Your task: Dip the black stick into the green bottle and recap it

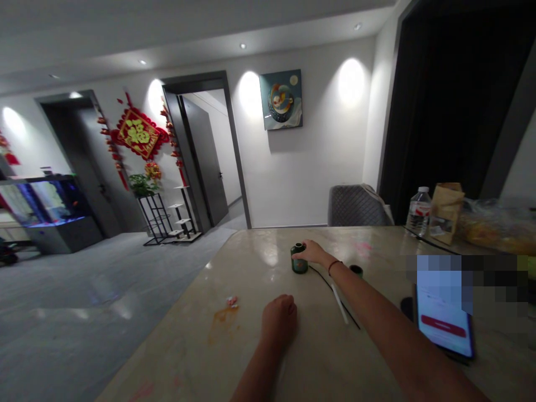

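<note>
A small dark green jar (298, 264) with a narrow open neck stands upright on the table (259, 251). My right hand (313, 252) reaches out to it, with thumb and fingers closed around its upper part. Nearer to me, my left hand (280, 318) rests on the tabletop as a loose fist, and nothing shows in it. Partly behind my right forearm is a second dark green, round, open-topped piece (355, 271). Between the forearm and the left hand lie a white stick (339, 304) and a thin black cord (324, 279).
A lit phone (444, 312) stands at the right, near a water bottle (419, 212), a paper bag (446, 212) and a plastic bag of food (494, 229). Left of my left hand are a crumpled scrap (232, 301) and an orange stain (224, 322). A grey chair (355, 205) stands behind the table.
</note>
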The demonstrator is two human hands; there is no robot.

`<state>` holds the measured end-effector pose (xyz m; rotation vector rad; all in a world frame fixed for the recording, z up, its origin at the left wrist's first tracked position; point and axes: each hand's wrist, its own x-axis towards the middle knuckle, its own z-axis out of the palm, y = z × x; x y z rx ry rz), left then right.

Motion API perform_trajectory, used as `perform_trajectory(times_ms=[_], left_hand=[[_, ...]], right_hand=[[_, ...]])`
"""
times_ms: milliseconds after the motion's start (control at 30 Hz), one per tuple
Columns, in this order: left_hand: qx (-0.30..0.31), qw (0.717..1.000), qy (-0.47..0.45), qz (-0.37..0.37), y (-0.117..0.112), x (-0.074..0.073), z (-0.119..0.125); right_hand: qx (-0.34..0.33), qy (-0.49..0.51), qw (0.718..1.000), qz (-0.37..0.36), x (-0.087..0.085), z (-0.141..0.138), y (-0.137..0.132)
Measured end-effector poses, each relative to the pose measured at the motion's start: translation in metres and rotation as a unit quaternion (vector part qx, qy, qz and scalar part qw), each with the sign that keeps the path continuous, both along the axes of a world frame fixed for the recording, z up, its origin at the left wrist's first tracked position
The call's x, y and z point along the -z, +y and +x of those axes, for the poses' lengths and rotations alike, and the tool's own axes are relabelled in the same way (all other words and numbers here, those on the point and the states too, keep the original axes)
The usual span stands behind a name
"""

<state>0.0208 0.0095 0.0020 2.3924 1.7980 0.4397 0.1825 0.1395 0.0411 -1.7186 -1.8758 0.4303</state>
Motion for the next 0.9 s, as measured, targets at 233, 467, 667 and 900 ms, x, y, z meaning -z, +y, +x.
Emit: perform_trajectory(times_ms=[233, 467, 667, 900], left_hand=[[0.001, 1.000, 0.000, 0.015, 0.001, 0.001, 0.000], [0.003, 0.999, -0.003, 0.037, 0.001, 0.001, 0.001], [0.003, 1.000, 0.005, 0.030, -0.001, -0.001, 0.001], [0.003, 0.999, -0.009, 0.038, -0.003, 0.000, -0.001]], right_hand=[[-0.043, -0.002, 0.999, -0.001, -0.004, 0.001, -0.029], [-0.148, -0.008, 0.987, -0.060, -0.008, 0.013, -0.064], [-0.220, -0.009, 0.971, -0.089, -0.015, 0.022, -0.090], [-0.026, -0.096, 0.995, -0.007, -0.036, 0.054, -0.076]])
